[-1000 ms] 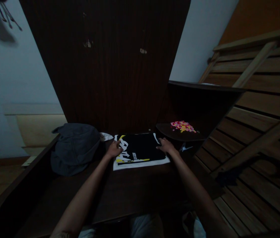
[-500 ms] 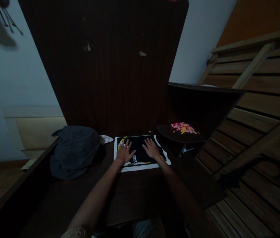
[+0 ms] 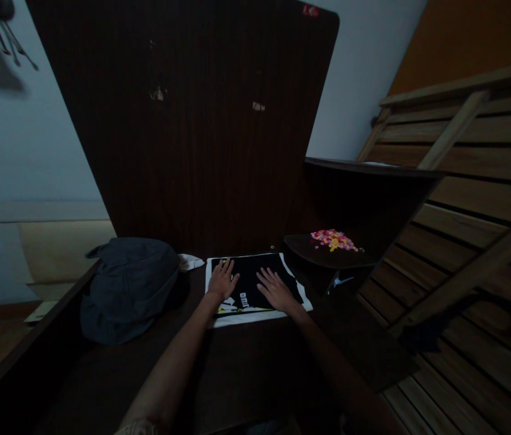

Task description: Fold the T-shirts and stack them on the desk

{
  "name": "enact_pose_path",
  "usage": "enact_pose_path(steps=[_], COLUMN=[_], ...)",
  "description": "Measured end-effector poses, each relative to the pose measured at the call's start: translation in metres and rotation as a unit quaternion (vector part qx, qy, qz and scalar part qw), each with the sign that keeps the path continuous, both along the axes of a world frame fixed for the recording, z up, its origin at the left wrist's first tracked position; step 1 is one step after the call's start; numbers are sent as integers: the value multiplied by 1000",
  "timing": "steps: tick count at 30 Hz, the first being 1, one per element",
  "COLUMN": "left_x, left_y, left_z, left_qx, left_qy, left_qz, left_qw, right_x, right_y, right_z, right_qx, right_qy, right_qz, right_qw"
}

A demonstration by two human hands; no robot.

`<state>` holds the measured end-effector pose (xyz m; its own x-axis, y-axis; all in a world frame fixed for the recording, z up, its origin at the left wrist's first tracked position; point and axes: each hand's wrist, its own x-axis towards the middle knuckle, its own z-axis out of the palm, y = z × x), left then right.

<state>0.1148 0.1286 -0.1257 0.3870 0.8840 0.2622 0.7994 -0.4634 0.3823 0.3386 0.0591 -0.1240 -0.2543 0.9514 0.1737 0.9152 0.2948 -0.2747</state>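
On the dark wooden desk [image 3: 255, 362] lies a folded garment [image 3: 249, 272], black with a white border, white lettering and yellow marks. It looks like a folded T-shirt. My left hand [image 3: 223, 281] rests flat on its left part, fingers stretched forward. Flat on the right part of the same cloth is my right hand [image 3: 277, 291], its fingers slightly spread. Neither hand grips anything. Parts of the print are hidden under the left hand.
A dark grey bundle of cloth [image 3: 131, 287] sits at the left, with a small white cloth [image 3: 189, 261] beside it. At the right, a low shelf [image 3: 298, 246] holds a pile of pink and yellow pieces [image 3: 334, 240]. Wooden slats [image 3: 473, 223] stand farther right.
Both hands stay flat on the garment, with the right hand slightly nearer its front edge. The whole view has shifted a little, so things appear slightly lower.
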Motion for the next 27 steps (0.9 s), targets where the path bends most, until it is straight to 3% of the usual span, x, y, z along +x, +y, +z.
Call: enact_pose_path(steps=[4, 10, 16, 20, 23, 27], left_x=[1, 6, 3, -5, -12, -21], left_y=[-3, -39, -72, -86, -94, -106], left_z=[-2, -3, -13, -18, -21, -23], left_qx=[5, 11, 57, 77, 80, 96], left_qy=[11, 74, 86, 84, 85, 92], left_qz=[-1, -33, -55, -55, -64, -81], left_qw=[1000, 997, 993, 992, 991, 988], right_x=[8, 1, 1, -1, -10, -19], right_y=[-10, 10, 36, 36, 19, -18], right_z=[-1, 4, 1, 3, 6, 9], right_qx=[-25, -85, -54, -41, -45, -36], right_qy=[4, 4, 8, -6, -2, 5], right_qz=[-13, -64, -110, -122, -90, 46], right_qw=[1000, 994, 992, 992, 995, 998])
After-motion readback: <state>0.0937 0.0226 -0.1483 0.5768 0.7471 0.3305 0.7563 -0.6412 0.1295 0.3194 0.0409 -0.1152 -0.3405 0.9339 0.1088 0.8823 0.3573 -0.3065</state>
